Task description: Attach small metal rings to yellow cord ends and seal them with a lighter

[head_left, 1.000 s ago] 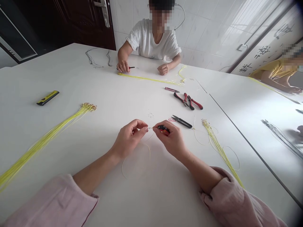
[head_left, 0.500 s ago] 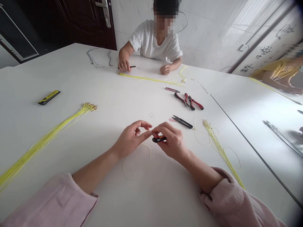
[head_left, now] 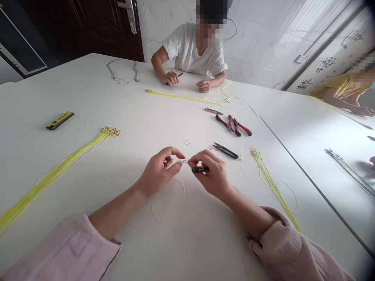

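Between my two hands is a small fish hook (head_left: 185, 161), with my right hand (head_left: 213, 171) pinching its end in thumb and fingertip. The same hand also grips a short black tool (head_left: 199, 169) with a little red on it; its kind is hidden by the fingers. My left hand (head_left: 162, 169) has thumb and forefinger apart, just left of the hook. Thin pale fishing line (head_left: 175, 160) runs from the hook into its curled lower fingers, which seem to hold it. A loose length of line (head_left: 152, 207) curves over the table below.
Black thread snips (head_left: 226, 151) lie beyond my right hand, with red-handled pliers (head_left: 241, 127) farther back. Bundles of yellow lines with hooks lie left (head_left: 84, 150) and right (head_left: 271, 181). A yellow-black case (head_left: 60, 120) is far left. A co-worker (head_left: 196, 50) sits opposite, another at right.
My left thumb and forefinger have drawn back to the left, away from the right fingertips, so the hook now shows. The tool in my right hand has shifted slightly. The co-worker's hand opposite moved right.
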{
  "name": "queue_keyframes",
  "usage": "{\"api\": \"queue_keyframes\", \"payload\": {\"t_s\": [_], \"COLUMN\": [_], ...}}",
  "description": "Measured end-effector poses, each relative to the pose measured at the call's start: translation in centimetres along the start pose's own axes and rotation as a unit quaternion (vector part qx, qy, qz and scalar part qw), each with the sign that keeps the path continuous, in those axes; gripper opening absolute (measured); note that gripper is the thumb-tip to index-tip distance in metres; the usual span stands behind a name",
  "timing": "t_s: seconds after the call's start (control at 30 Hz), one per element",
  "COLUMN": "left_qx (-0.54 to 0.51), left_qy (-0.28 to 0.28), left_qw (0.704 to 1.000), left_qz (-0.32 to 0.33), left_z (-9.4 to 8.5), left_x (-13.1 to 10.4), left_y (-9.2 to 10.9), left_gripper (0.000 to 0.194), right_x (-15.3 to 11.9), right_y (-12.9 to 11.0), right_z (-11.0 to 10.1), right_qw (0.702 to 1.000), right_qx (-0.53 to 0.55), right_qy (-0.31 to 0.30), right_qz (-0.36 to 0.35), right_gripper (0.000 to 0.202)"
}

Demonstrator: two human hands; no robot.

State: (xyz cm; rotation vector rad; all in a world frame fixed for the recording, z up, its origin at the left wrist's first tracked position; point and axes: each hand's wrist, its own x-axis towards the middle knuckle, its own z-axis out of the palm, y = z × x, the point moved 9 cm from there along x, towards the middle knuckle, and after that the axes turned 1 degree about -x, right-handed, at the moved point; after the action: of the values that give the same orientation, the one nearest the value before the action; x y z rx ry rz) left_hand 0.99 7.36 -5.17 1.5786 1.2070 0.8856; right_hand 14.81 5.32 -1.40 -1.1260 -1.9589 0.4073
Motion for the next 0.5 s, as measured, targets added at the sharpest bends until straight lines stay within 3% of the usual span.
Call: {"api": "queue_keyframes", "payload": {"t_s": [0.1, 0.2, 0.33, 0.5], "left_qx": [0.054, 0.099, 0.125, 0.136], "left_qy": [0.034, 0.059, 0.074, 0.076], "left_qw": [0.995, 0.984, 0.971, 0.972], "left_qz": [0.078, 0.137, 0.189, 0.176], "left_z": [-0.2, -0.2, -0.2, -0.3], "left_x": [-0.3, -0.5, -0.7, -0.7], "left_y": [1.5, 2.4, 3.1, 3.0], "left_gripper": [0.012, 0.014, 0.014, 0.007], "right_x": [-0.1, -0.6, -0.9, -1.0], "right_y": [1.7, 3.0, 3.6, 3.8], "right_z": [0.3, 1.0, 1.6, 1.9], "right_qw": [0.988, 0.963, 0.944, 0.939], "right_qx": [0.094, 0.163, 0.206, 0.218], "right_qy": [-0.004, -0.027, -0.043, -0.047], "right_qz": [0.121, 0.212, 0.253, 0.263], "right_gripper": [0.006, 0.016, 0.023, 0.022]}}
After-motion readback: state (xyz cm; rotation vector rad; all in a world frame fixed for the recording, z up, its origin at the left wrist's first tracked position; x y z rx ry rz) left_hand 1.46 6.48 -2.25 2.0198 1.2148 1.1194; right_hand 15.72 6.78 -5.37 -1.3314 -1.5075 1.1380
